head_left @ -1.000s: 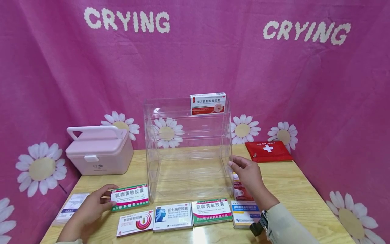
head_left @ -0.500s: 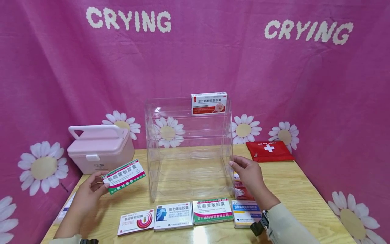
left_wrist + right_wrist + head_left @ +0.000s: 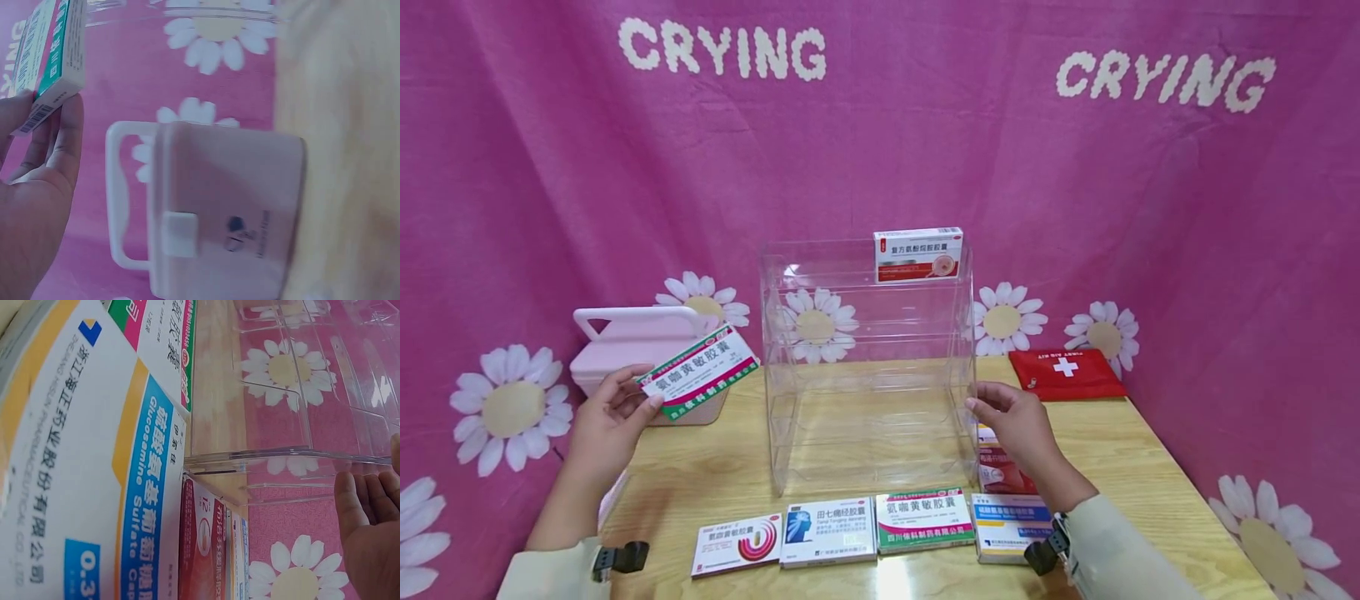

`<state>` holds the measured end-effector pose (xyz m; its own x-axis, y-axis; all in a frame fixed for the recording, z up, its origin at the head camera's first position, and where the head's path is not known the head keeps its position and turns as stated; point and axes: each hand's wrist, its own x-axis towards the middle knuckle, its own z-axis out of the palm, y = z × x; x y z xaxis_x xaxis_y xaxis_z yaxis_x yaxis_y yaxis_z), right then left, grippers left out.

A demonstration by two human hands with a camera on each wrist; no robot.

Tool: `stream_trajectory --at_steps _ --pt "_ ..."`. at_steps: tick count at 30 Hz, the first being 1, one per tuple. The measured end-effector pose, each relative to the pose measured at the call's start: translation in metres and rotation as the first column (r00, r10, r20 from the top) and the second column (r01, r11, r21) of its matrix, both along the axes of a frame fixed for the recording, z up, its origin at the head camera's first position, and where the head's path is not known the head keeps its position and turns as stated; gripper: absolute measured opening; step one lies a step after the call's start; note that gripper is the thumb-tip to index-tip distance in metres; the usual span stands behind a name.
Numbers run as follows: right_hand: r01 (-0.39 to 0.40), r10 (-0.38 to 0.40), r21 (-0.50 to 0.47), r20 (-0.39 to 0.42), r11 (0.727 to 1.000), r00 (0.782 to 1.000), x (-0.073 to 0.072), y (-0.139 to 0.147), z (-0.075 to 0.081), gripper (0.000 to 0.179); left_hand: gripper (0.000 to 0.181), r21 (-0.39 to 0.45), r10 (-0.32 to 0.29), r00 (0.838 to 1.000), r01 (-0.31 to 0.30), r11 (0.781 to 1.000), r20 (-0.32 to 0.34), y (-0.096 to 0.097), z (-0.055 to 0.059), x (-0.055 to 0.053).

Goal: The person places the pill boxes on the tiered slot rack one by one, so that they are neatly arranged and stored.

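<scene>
My left hand pinches a medicine box, white with green and magenta bands, by its left end. The box is tilted, its right end higher, and is lifted off the table in front of a pink case. In the left wrist view the thumb lies on one face of the medicine box and fingers are behind it. With thumb and fingers my right hand holds the right side edge of a clear tiered display rack. A white and red medicine box stands in its top tier, at the right.
Several medicine boxes lie along the front, among them a white and blue box and a second green-banded box. A red box is beside the rack's right side. The pink case and a red first aid pouch stand farther back.
My left hand has picked up the green-banded box from the table's left side, raised it and tilted it. The right hand has kept its hold on the rack.
</scene>
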<state>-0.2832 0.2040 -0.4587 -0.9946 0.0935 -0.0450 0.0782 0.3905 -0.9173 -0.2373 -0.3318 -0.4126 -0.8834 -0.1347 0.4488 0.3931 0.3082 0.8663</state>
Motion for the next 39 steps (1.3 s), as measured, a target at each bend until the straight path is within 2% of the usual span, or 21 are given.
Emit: stream_trajectory --at_steps 4,7,10,12,15,18,21,25,28,35,39 --pt "0.000 0.000 -0.008 0.001 1.000 1.000 0.001 -0.001 0.001 0.047 0.047 -0.006 0.054 0.998 -0.054 0.999 -0.026 0.005 0.023 -0.009" --pt "0.003 -0.003 -0.008 0.000 1.000 1.000 0.001 -0.001 0.001 0.047 0.048 0.018 0.065 0.997 -0.064 0.998 -0.038 0.015 0.047 -0.019" --pt "0.006 -0.006 -0.006 -0.001 1.000 1.000 0.002 -0.001 0.001 0.047 0.047 0.133 0.028 0.998 -0.020 0.991 -0.062 0.030 0.072 -0.035" --pt "0.008 -0.008 -0.007 0.002 1.000 1.000 0.003 0.001 0.000 0.048 0.046 0.232 -0.005 0.996 0.025 0.972 -0.085 0.043 0.087 -0.048" --pt "0.011 -0.011 -0.012 0.012 1.000 1.000 0.004 0.003 -0.001 0.048 0.046 0.301 -0.035 0.992 0.070 0.951 -0.117 0.064 0.107 -0.068" --pt "0.019 -0.018 -0.019 0.016 1.000 1.000 0.004 0.004 -0.001 0.047 0.045 0.297 -0.049 0.988 0.092 0.950 -0.149 0.084 0.123 -0.087" --pt "0.018 -0.018 -0.025 0.013 1.000 1.000 0.004 0.003 -0.001 0.047 0.044 0.237 -0.034 0.985 0.074 0.969 -0.170 0.100 0.136 -0.104" --pt "0.012 -0.012 -0.039 0.009 0.999 1.000 0.003 -0.001 -0.001 0.048 0.044 0.138 -0.002 0.982 0.029 0.990 -0.190 0.113 0.148 -0.118" --pt "0.018 -0.017 -0.052 0.012 0.999 1.000 0.002 -0.002 -0.002 0.047 0.044 0.085 0.023 0.981 -0.007 0.996 -0.195 0.122 0.152 -0.125" --pt "0.031 -0.032 -0.057 -0.010 0.998 0.999 0.001 0.000 -0.002 0.046 0.042 -0.044 0.113 0.979 -0.122 0.992 -0.167 0.137 0.150 -0.142" --pt "0.033 -0.034 -0.057 -0.015 0.998 0.999 0.001 0.000 -0.003 0.045 0.040 -0.096 0.115 0.978 -0.133 0.987 -0.175 0.140 0.146 -0.148"
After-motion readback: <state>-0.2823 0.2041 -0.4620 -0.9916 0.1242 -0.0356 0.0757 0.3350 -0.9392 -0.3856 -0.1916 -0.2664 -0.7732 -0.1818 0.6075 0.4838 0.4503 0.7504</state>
